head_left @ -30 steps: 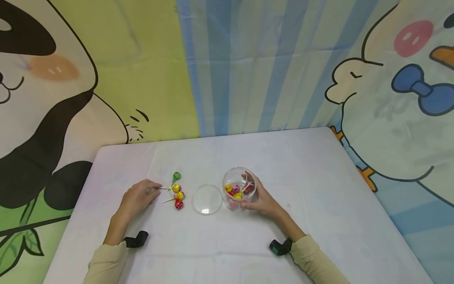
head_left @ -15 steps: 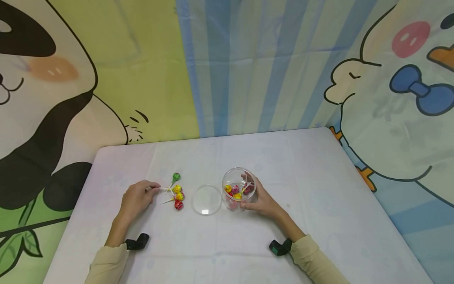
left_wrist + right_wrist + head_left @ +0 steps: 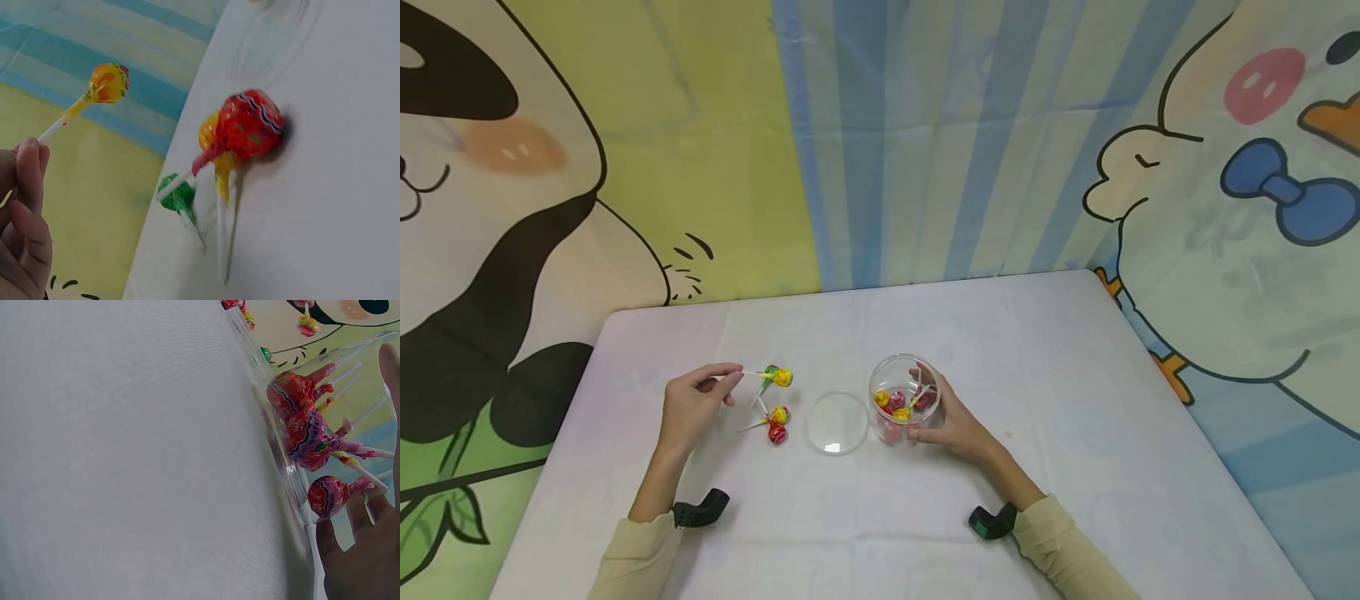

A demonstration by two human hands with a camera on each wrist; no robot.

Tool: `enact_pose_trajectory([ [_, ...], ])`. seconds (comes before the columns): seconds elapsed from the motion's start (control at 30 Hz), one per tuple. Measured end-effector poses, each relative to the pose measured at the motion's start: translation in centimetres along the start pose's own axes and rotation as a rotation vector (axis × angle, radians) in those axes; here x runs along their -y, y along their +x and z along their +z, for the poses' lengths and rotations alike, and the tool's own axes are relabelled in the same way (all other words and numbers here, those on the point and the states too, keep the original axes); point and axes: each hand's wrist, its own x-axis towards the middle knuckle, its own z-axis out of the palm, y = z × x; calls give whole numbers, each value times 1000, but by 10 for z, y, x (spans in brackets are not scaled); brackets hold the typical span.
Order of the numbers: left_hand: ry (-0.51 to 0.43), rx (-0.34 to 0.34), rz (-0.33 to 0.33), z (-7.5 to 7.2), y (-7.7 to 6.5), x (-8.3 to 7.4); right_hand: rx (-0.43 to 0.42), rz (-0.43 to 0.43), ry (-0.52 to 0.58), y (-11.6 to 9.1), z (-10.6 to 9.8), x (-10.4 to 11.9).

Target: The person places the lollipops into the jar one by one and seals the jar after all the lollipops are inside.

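My left hand [image 3: 695,400] pinches the white stick of a yellow lollipop [image 3: 109,83], held up off the table with its candy end pointing right. Below it on the cloth lie a red lollipop [image 3: 253,125], another yellow lollipop [image 3: 780,414] and a green lollipop [image 3: 177,194]; in the head view the held one partly covers the green one. My right hand [image 3: 958,425] grips the side of a clear round jar [image 3: 904,361], its fingers curved around the wall. Inside the jar are several wrapped lollipops [image 3: 309,440] in red, purple and yellow, sticks upward.
A clear round lid [image 3: 837,422] lies flat between the loose lollipops and the jar. White cloth covers the table [image 3: 880,533]. A printed curtain [image 3: 910,150] hangs along its back edge. Each wrist wears a black camera mount [image 3: 702,508].
My left hand has lifted the yellow lollipop off the group and moved it up and slightly right, over the green one. The right hand and jar have stayed in place.
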Motion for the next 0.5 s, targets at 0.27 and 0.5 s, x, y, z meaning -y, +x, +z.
enact_pose_trajectory([
  [0.27, -222, 20, -121, -3, -2, -57, 1, 5, -4, 0, 1, 3],
  [0.5, -406, 25, -171, 4, -7, -71, 1, 2, -9, 0, 0, 3],
])
